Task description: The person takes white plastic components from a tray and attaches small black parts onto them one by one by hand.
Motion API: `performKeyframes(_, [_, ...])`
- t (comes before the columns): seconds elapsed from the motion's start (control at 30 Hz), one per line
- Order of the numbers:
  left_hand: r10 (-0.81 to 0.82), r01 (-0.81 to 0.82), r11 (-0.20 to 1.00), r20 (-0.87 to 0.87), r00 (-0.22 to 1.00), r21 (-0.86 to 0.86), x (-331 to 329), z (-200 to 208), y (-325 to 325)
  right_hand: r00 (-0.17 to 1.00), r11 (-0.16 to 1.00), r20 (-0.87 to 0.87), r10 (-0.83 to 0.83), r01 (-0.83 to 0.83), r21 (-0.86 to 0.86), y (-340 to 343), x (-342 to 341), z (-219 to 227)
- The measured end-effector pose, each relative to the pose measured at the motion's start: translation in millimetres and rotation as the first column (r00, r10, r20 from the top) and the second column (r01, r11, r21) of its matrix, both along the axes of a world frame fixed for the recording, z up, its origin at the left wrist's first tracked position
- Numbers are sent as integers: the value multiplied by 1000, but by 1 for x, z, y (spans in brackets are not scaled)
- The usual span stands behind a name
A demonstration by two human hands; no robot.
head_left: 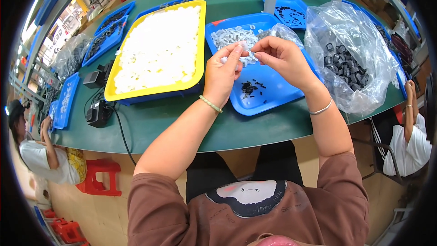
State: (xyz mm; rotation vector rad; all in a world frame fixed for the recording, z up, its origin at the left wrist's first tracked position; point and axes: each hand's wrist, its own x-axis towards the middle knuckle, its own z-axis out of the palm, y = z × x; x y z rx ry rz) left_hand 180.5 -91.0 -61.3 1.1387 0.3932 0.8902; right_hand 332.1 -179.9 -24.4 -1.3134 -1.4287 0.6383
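Brown shirt (266, 221) foremost, I held a small whitish piece (243, 45) pinched in my left hand (221, 75) above the blue tray (278, 94); beside it, my right hand (287, 61) formed a near-closed pinch, any catch too small to tell. Seemingly light, stiff and slippery, the piece suited an edge grip.

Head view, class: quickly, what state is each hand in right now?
Left hand: closed, holding small whitish pieces.
Right hand: curled as for a pinch; whether fully closed or holding anything cannot be told.
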Motion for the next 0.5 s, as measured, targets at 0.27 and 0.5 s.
performKeyframes(0.27, [-12, 14, 999, -45, 999, 43, 0, -3, 1, 992, 998, -119, 39, -32, 60, 3, -2, -4])
performKeyframes(0.5, [90, -87, 994, -46, 995, 60, 2, -4, -3, 980, 997, -191, 58, -46, 65, 6, -1, -9])
